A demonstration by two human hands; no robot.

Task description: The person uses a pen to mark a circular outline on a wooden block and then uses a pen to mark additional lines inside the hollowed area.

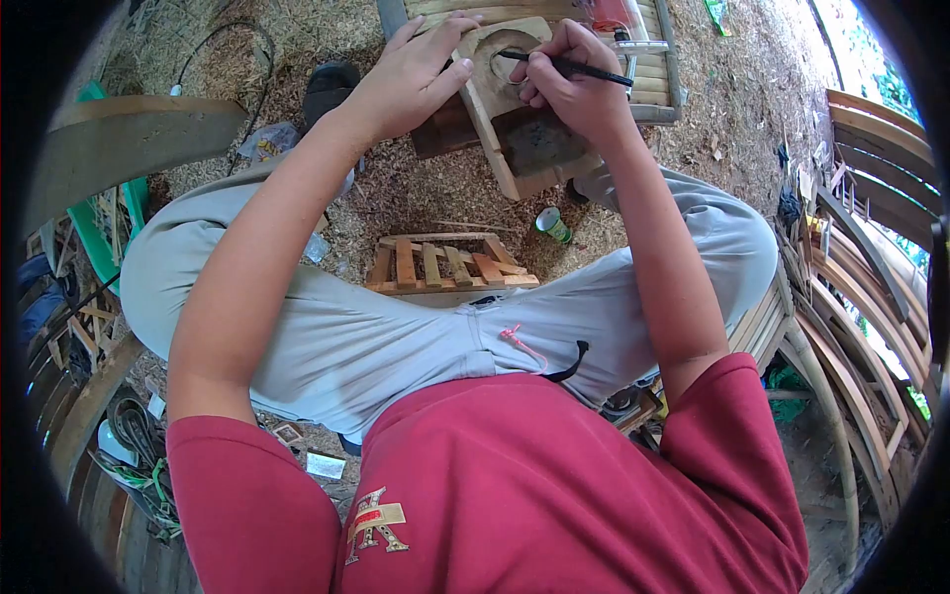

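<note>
My right hand (pixel 579 79) is closed around a slim black pen (pixel 591 71), held in a writing grip. Its tip reaches the edge of a round hollow (pixel 503 61) cut into a pale wooden block (pixel 487 124). My left hand (pixel 426 69) lies over the block's upper left corner, fingers stretched out and thumb resting near its edge. Below the hollow the block shows a darker, flat recessed face (pixel 542 141). The block rests over a slatted wooden stool or bench (pixel 648 94), and a dark brown wood piece (pixel 440 131) sticks out beneath it.
A small slatted wooden stand (pixel 450 265) sits between my legs, with a green can (pixel 553 225) beside it. Wood shavings (pixel 376 203) cover the ground. A red container (pixel 612 14) stands on the bench. Curved wooden strips (pixel 861 287) are stacked at the right; a green plastic chair (pixel 104 223) is at left.
</note>
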